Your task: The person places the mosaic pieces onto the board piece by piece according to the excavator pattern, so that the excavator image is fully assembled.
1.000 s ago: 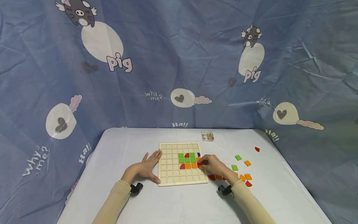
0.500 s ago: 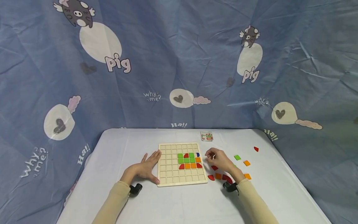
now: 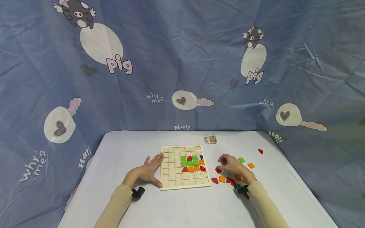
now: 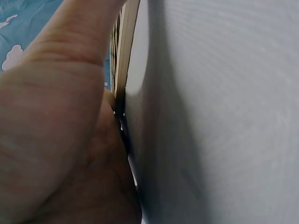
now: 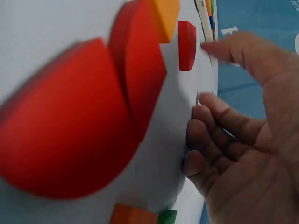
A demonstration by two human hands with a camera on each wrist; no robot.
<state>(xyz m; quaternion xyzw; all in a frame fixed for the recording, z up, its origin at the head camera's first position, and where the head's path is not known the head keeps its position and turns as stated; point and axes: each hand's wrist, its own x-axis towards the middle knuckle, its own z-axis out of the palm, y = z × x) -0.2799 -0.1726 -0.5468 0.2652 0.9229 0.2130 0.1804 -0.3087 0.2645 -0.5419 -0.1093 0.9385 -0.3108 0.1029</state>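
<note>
A pale wooden grid board (image 3: pixel 171 177) lies on the table. In it sit green squares (image 3: pixel 189 163), orange squares (image 3: pixel 190 169), several red rounded pieces (image 3: pixel 184 169) and a piece with blue on it (image 3: pixel 201 157). My left hand (image 3: pixel 146 173) rests against the board's left edge, its fingers and thumb spread. To the right of the board, my right hand (image 3: pixel 232 165) hovers with thumb and fingers apart, holding nothing. Just by its thumb lies a red rounded piece (image 3: pixel 218 170); the right wrist view also shows a red piece (image 5: pixel 187 46) near the thumb tip.
Loose red pieces (image 3: pixel 214 180), orange squares (image 3: pixel 221 179) and a green square (image 3: pixel 241 160) lie around and under the right forearm. Farther right is a lone red piece (image 3: pixel 260 151). A small picture card (image 3: pixel 210 138) lies behind the board. Blue printed cloth (image 3: pixel 159 69) hangs behind the table.
My right hand has let go of a red piece at the board's right side and moved right, over the loose pieces. My left hand has stayed at the board's edge.
</note>
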